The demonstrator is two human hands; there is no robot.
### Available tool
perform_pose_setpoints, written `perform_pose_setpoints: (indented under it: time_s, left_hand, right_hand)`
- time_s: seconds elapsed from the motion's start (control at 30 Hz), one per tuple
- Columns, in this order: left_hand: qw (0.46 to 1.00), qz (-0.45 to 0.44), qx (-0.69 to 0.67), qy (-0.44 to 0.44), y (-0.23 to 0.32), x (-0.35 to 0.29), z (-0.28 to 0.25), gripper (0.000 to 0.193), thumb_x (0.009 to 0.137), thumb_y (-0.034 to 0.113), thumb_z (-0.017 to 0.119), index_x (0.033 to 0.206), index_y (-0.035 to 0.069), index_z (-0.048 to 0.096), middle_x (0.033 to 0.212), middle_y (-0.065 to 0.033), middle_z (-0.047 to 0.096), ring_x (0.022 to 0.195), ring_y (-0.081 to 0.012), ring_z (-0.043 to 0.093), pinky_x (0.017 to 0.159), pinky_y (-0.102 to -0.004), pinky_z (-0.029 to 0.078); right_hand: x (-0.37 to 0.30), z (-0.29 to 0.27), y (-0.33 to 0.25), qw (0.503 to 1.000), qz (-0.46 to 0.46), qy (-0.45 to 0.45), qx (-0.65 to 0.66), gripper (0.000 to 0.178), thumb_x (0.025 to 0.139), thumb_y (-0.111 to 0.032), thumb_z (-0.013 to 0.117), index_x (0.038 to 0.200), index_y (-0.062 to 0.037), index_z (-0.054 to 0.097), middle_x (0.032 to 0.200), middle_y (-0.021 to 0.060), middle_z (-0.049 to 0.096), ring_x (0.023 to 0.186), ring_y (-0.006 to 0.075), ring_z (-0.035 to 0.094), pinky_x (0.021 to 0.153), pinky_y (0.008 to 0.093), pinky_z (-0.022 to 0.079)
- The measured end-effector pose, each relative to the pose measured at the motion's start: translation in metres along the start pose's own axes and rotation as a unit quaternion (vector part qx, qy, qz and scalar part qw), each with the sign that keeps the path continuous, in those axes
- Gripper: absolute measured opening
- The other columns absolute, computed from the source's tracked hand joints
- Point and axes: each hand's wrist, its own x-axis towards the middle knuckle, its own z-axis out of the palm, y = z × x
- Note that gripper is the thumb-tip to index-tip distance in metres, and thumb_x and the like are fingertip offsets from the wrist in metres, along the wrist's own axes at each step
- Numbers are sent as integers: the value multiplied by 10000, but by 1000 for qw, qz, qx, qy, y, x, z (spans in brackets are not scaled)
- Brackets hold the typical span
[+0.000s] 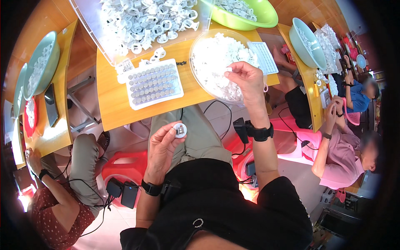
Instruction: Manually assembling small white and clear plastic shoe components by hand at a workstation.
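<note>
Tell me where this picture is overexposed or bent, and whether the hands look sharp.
Head view: glare washes out the heap of small white plastic pieces in the round clear tub; head view: the left-side yellow wooden table bows along its edge; head view: the left hand and right hand look fairly sharp.

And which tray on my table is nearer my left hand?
The white tray holding rows of silver discs; the other tray sits right of the round tub.

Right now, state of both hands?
Left hand: closed, holding a round white piece between thumb and finger.
Right hand: pinched over the loose white pieces; can't tell if holding one.
</note>
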Motion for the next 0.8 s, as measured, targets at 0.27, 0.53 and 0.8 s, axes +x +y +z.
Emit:
perform_pose_setpoints:
  time_s: [0.27,0.53,0.8]
  left_hand:
    - [1000,3,-8,3,2,0,-2,253,896,98,533,1101,-45,568,969,-91,628,842,-157,618,744,-254,520]
    - [999,10,-36,-5,9,0,-5,254,906,114,519,1114,-25,568,994,-85,625,856,-139,614,764,-248,520]
    - [997,16,-65,-30,14,0,-13,242,904,125,528,1100,-6,581,988,-79,622,850,-140,617,739,-250,527]
  right_hand:
    - [-22,11,-33,972,93,-32,214,200,793,7,583,986,38,627,932,85,610,816,162,623,648,240,504]
    - [-39,28,-39,985,43,-114,118,187,813,33,552,982,21,629,904,46,569,811,133,622,584,198,467]
    - [-63,63,-47,957,94,-266,63,124,789,74,567,892,14,603,852,22,558,741,85,605,587,178,445]
